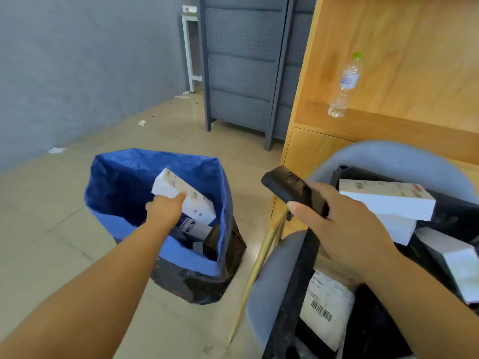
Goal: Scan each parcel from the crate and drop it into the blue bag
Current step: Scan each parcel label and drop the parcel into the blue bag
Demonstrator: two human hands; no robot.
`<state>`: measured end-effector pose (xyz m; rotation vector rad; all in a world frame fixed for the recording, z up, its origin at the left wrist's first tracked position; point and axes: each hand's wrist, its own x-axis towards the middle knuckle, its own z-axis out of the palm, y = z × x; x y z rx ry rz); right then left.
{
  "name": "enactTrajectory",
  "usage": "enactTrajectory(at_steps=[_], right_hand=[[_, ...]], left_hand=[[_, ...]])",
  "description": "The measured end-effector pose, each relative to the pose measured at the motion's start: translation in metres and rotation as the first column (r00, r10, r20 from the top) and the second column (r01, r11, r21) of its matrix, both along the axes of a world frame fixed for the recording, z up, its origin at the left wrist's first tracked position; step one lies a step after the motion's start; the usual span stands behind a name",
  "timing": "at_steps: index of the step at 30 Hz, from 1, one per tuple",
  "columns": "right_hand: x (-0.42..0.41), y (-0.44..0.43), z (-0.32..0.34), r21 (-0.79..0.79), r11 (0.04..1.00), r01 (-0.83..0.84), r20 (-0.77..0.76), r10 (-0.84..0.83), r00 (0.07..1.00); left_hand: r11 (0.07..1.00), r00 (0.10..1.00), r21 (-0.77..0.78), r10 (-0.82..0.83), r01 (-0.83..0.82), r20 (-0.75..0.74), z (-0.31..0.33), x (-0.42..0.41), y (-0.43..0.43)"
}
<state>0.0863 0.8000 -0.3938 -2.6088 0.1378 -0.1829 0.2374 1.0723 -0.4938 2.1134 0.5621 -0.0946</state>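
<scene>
At nine o'clock the bag (124, 177) is deep blue inside, with a paler blue cuff and glossy black below. The parcel (181, 193) in my left hand (163, 208) is white with small grey print. My scanner (293, 187) is black. At four o'clock the crate (305, 268) is black and its boxes (386, 200) are white. One label (321, 310) shows black barcode stripes. At one o'clock the bottle (344, 86) is clear with a green cap. At twelve the pegboard (241, 73) is grey and dotted.

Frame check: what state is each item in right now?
Blue bag: open, parcels inside.
White box: held by left hand at the bag's mouth.
Scanner: gripped by right hand.
Crate: holds several parcels.
Water bottle: upright, capped.
</scene>
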Motion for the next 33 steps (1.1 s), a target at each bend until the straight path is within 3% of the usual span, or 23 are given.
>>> enactTrajectory(at_steps=[4,8,13,18,22,29,33], right_hand=[[0.001,-0.004,-0.005,-0.012,1.000,0.009,-0.036,-0.010,0.999],[-0.017,-0.010,-0.001,-0.025,0.998,0.053,-0.083,-0.055,0.995],[-0.062,-0.028,0.011,-0.019,0.989,0.144,-0.079,-0.145,0.986],[-0.118,-0.057,0.013,0.021,0.973,0.230,-0.052,-0.229,0.972],[-0.169,-0.082,0.011,0.080,0.947,0.310,-0.055,-0.306,0.950],[-0.236,-0.129,0.003,0.117,0.896,0.429,-0.046,-0.427,0.903],[-0.256,-0.160,0.003,0.128,0.858,0.497,-0.040,-0.497,0.867]], left_hand=[[0.937,0.950,0.152,-0.309,0.313,-0.049,-0.025,-0.019,-0.001],[0.844,0.884,0.280,-0.466,0.458,-0.041,-0.020,-0.040,-0.004],[0.836,0.836,0.231,-0.533,0.497,0.130,0.022,-0.084,-0.030],[0.789,0.732,0.164,-0.612,0.593,0.298,0.073,-0.141,-0.077],[0.719,0.646,0.159,-0.684,0.677,0.340,0.093,-0.186,-0.119],[0.532,0.488,0.217,-0.843,0.818,0.227,0.070,-0.226,-0.193],[0.469,0.459,0.233,-0.883,0.852,0.098,0.048,-0.227,-0.245]])
